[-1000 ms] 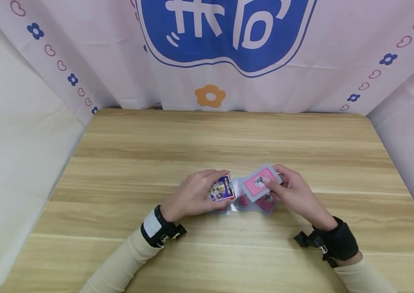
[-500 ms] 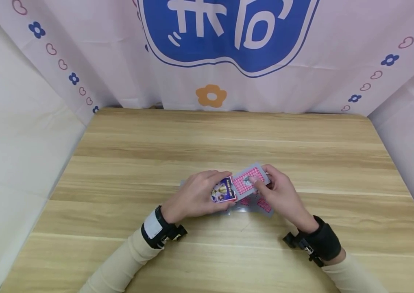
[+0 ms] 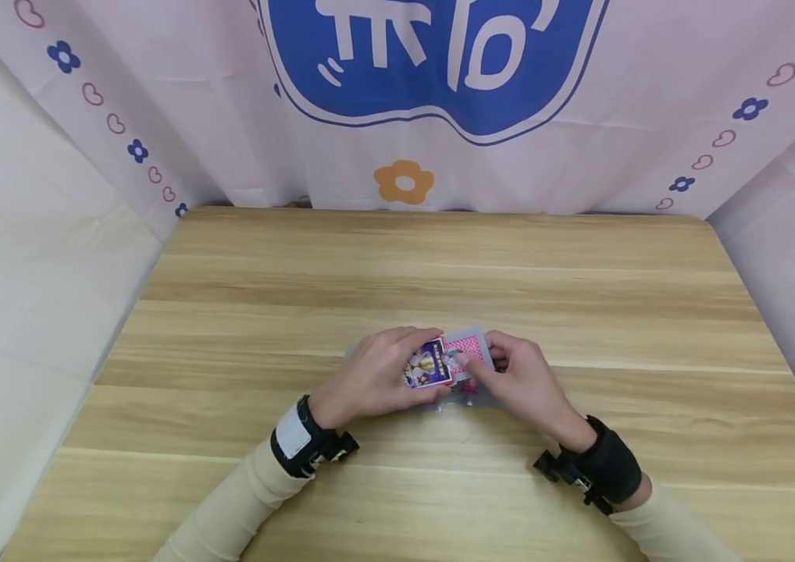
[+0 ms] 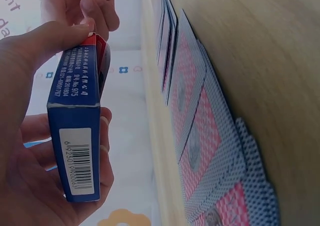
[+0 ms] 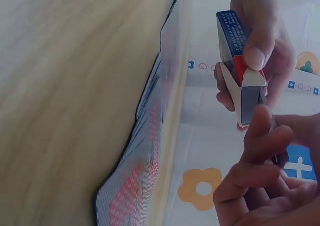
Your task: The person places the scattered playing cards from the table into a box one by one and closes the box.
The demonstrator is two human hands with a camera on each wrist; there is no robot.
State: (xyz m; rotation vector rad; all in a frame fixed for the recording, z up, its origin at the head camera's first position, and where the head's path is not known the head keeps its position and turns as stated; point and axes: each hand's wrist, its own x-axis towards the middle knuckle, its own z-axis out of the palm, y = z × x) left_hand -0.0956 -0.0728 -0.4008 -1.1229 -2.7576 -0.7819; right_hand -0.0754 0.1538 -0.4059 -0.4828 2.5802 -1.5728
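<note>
Card [image 3: 471, 343], in the head view, is touching the box [image 3: 429, 364] at its open end; it could be bending if a corner is catching. Left wrist view: curled left hand [image 4: 20, 181] is gripping the box above loose cards [image 4: 200, 131]. Right wrist view: right hand [image 5: 252, 178] is facing the box, bent fingers pinching the card.

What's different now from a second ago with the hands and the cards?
The right hand moved left, bringing its pink card up to the end of the box; the card looks partly inside. Nothing was newly grabbed or let go. The left hand stayed put, holding the box above the loose cards.
</note>
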